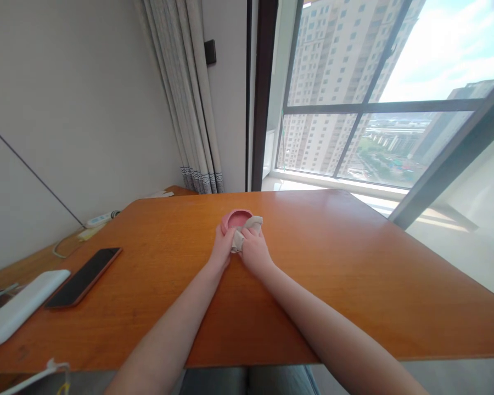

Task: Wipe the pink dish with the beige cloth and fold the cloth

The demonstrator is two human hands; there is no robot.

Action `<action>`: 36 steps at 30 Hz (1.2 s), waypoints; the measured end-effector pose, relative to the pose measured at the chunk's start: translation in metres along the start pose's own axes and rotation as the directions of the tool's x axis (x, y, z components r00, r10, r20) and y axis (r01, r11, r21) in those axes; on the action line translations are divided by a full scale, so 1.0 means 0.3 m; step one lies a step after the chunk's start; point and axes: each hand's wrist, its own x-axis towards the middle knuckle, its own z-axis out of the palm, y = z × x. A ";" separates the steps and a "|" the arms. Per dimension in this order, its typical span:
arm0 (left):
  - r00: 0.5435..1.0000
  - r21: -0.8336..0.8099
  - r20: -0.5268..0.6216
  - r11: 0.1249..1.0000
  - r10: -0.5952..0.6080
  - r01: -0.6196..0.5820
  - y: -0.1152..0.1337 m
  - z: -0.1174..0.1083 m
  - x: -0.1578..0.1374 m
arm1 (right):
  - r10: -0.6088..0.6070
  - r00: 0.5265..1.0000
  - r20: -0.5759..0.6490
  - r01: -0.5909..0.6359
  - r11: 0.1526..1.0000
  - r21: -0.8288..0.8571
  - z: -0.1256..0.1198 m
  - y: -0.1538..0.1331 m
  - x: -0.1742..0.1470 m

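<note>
A small pink bowl [237, 218] is tilted toward me above the middle of the wooden table [168, 230], its hollow showing. My left hand [222, 246] grips its left side and near rim. In my right hand [255, 249] is a crumpled pale cloth [253, 223], pressed against the bowl's near right edge. Part of the cloth hangs down between the two hands. The fingertips of both hands are partly hidden by the cloth and the bowl. Whether the bowl's base touches the table I cannot tell.
On the left lie a dark phone [84, 278] and a white oblong device [27, 304]. A power strip [101, 219] with cords sits by the wall. Behind the table hang a grey curtain [189, 99] and a large window [333, 109].
</note>
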 end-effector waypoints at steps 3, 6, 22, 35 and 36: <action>0.989 0.216 0.139 0.974 0.046 -0.076 0.045 -0.062 0.037 | -0.044 0.998 0.054 0.041 0.998 0.056 0.016 0.028 0.002; 0.956 0.339 0.279 0.941 -0.095 -0.005 0.106 -0.131 0.067 | -0.226 0.973 0.042 0.224 0.973 0.061 0.019 0.050 0.003; 0.985 0.181 -0.015 0.969 0.175 -0.169 -0.038 -0.008 -0.005 | -0.152 0.974 -0.170 0.155 0.988 0.003 0.029 0.064 0.004; 1.000 -0.125 0.008 0.992 -0.017 0.018 -0.039 0.018 -0.041 | -0.226 0.967 -0.115 0.223 0.974 -0.042 0.011 0.098 -0.001; 0.996 -0.192 0.001 0.978 -0.085 0.084 -0.051 0.032 -0.052 | -0.228 0.969 -0.095 0.226 0.974 -0.028 0.019 0.098 -0.003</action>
